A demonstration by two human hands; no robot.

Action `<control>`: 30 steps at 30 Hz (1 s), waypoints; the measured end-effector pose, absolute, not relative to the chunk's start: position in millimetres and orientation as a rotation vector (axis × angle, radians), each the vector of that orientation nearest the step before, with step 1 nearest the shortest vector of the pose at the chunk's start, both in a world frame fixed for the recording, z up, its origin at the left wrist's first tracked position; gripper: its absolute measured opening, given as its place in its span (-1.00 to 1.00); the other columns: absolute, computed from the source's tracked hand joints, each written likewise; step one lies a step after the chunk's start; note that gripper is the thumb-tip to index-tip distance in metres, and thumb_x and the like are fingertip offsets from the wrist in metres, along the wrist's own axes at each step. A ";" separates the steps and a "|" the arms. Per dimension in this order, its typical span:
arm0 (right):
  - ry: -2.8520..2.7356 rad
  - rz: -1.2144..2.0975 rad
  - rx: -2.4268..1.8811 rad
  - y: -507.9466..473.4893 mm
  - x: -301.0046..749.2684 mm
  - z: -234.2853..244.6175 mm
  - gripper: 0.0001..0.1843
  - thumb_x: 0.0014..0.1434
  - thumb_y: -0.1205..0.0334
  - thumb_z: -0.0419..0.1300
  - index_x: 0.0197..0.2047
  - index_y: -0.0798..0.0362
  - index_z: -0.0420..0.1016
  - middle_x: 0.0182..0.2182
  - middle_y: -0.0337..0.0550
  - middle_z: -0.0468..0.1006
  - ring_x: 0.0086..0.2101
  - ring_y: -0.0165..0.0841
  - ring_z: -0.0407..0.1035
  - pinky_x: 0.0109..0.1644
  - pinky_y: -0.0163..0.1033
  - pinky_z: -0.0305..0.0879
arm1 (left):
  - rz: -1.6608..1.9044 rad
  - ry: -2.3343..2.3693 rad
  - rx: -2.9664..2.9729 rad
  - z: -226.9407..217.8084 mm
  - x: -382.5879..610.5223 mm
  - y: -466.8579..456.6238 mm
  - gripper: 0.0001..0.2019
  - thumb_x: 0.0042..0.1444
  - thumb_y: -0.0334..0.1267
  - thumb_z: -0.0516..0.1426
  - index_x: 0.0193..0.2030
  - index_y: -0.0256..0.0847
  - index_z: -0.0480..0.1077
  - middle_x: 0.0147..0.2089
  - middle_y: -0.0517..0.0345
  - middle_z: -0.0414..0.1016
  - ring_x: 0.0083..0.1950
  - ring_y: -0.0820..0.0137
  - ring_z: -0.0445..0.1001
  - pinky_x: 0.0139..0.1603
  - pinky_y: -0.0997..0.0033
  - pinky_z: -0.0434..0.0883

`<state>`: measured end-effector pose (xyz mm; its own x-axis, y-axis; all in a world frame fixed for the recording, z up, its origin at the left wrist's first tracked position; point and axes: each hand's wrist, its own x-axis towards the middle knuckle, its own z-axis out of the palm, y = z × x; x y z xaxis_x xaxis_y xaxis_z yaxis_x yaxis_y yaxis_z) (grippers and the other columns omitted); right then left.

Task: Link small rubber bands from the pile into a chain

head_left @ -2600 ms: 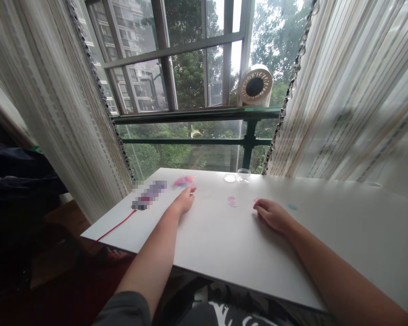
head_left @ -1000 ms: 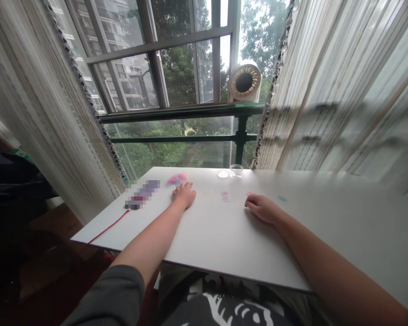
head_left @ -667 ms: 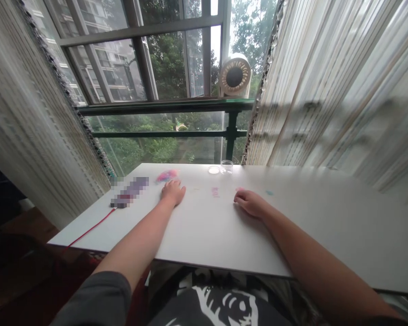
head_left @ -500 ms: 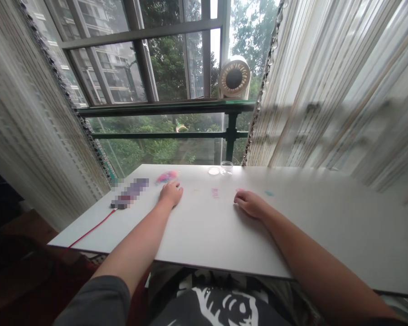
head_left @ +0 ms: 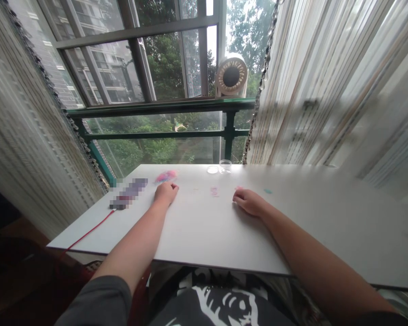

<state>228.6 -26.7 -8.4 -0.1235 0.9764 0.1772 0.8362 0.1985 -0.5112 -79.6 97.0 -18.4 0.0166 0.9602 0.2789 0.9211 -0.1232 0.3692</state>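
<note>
My left hand (head_left: 166,193) rests on the white table with its fingers curled together, just in front of a pile of tiny multicoloured pieces (head_left: 167,175), mostly pink with some blue. Whether anything sits between those fingers is hidden. My right hand (head_left: 247,201) also lies on the table, fingers bent inward, right by a small pink group of pieces (head_left: 239,187); what it holds, if anything, cannot be made out. Between the hands lie a pinkish-purple group (head_left: 214,191) and a faint yellowish bit (head_left: 196,189). A teal group (head_left: 268,191) lies beyond my right wrist.
A clear round jar (head_left: 225,166) and its flat lid (head_left: 212,170) stand near the table's far edge. At the left is a blurred-out dark device (head_left: 127,194) with a red cable (head_left: 88,232). A white fan (head_left: 231,76) sits by the window, between curtains.
My left hand has shifted slightly left, and its fingers have drawn together from a more spread pose. The right hand stays nearly still. The view has turned a little.
</note>
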 end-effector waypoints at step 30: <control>-1.815 0.896 -1.172 -31.2 212.6 -10.8 -0.72 0.03 0.03 0.09 -0.43 0.12 0.32 -0.71 -0.34 0.25 -0.68 -0.53 0.11 -0.61 -0.39 0.00 | 0.938 0.648 2.497 21.2 26.9 6.8 -0.89 -0.01 -0.24 0.09 -0.36 -0.21 0.37 -0.41 0.20 0.47 -0.39 0.50 0.42 -0.33 0.51 0.33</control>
<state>212.6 -31.2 -10.8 -0.2693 0.9344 0.2331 0.3831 0.3260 -0.8642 26.9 6.8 21.2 0.6684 0.5446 0.5066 0.2806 -0.8154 0.5063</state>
